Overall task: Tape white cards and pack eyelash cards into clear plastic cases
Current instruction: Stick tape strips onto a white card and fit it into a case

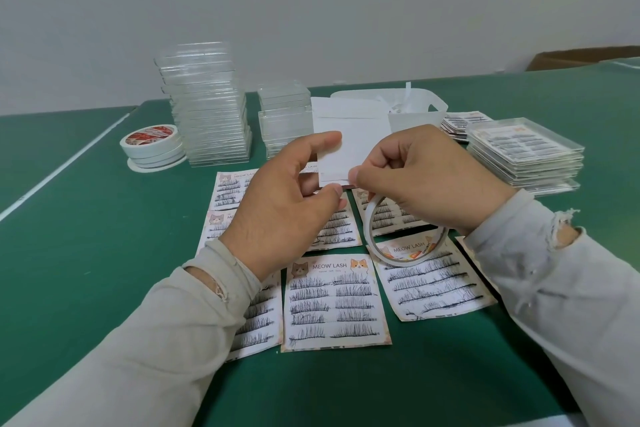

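Green table (pixel 86 253), items listed from the left.

Stack of tape rolls (pixel 152 146): white, red-printed cores, sitting on the far left of the table.

Tall stack of clear plastic cases (pixel 207 104): standing just right of the tape rolls, leaning a little unevenly. A shorter stack of clear cases (pixel 282 114) is standing beside it.

Left hand (pixel 280 204): raised above the table, thumb and forefinger curling to pinch the left edge of a white card (pixel 349 135). The card is being held upright in the air between both hands, well above the eyelash cards, with a strip of tape lying along its lower edge.

Eyelash cards (pixel 334 302): "MEOW LASH" print with cat faces and rows of black lashes, lying flat in rows on the table beneath the hands; several are partly hidden under the arms.

Right hand (pixel 426 180): fingers curling, thumb and forefinger pinching the tape at the card's lower right corner. A working tape roll (pixel 405 246) is hanging below this hand by its tape, its lower edge resting on an eyelash card.

White tray (pixel 415 111): sitting behind the white card, holding loose white strips.

Stack of packed cases (pixel 526 156): clear cases with eyelash cards inside, sitting at the far right, with further loose eyelash cards lying behind it.
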The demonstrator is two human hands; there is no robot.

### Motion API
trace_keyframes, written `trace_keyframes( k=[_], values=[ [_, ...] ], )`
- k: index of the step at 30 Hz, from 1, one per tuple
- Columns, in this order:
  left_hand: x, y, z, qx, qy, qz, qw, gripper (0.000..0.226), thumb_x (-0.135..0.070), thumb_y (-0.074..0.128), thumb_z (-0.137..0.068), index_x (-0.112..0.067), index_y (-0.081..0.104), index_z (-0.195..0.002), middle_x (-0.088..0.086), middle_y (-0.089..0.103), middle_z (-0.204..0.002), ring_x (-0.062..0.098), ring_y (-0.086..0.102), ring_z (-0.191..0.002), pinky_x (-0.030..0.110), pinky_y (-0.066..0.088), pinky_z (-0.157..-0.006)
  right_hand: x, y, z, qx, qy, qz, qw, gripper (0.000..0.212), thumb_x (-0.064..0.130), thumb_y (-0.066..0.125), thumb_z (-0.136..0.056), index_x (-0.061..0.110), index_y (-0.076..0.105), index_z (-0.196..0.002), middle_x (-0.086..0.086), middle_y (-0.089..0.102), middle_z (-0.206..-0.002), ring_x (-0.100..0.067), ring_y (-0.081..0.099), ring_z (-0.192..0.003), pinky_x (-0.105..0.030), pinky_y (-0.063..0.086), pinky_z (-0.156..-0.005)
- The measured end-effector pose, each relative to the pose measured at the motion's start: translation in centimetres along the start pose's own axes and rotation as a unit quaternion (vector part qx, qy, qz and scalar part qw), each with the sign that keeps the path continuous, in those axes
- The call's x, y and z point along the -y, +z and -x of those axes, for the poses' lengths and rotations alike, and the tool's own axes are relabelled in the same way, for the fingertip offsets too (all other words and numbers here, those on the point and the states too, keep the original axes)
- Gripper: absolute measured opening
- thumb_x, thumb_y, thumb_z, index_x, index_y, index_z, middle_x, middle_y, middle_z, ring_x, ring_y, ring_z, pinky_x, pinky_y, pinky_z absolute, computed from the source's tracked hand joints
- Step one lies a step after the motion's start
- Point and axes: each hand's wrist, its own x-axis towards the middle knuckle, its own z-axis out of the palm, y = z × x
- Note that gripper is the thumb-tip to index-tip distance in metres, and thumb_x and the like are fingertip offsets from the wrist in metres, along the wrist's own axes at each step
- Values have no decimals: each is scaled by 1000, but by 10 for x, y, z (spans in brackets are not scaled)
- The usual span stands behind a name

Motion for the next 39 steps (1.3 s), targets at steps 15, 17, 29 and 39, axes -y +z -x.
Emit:
trace_keyframes(
  k=[15, 17, 29, 39],
  values=[
    [1, 1, 0, -2, 5, -8, 1000, 59, 10, 62, -92, -43, 57, -118, -23, 58, -130, 14, 72, -100, 19, 58, -78, 5, 1, 3, -6, 4, 15, 1000, 28, 30, 76, -87, 14, 71, -64, 18, 55, -40, 0, 49, -37, -7, 33, -41],
    [2, 0, -1, -3, 7, -14, 1000, 59, 9, 62, -92, -44, 58, -118, -23, 57, -132, 14, 72, -102, 21, 59, -79, 6, 2, 3, -8, 8, 16, 1000, 28, 30, 76, -87, 14, 71, -64, 17, 56, -41, 0, 49, -37, -7, 33, -41],
    [2, -2, 0, -30, -2, -72, 997, 47, -1, 45, -103, -41, 60, -123, -16, 61, -127, 15, 76, -77, 45, 60, -88, 6, 3, 3, -21, 23, 29, 999, 28, 34, 77, -84, 13, 72, -67, 8, 69, -58, -1, 47, -37, -9, 32, -39],
    [7, 1, -1, -47, 4, -60, 997, 39, -1, 63, -97, -36, 62, -114, -4, 63, -125, 16, 75, -83, 29, 61, -78, 8, 4, 4, -10, 21, 36, 999, 29, 35, 77, -85, 12, 71, -67, 8, 67, -56, 0, 46, -39, -9, 33, -41]
  ],
)
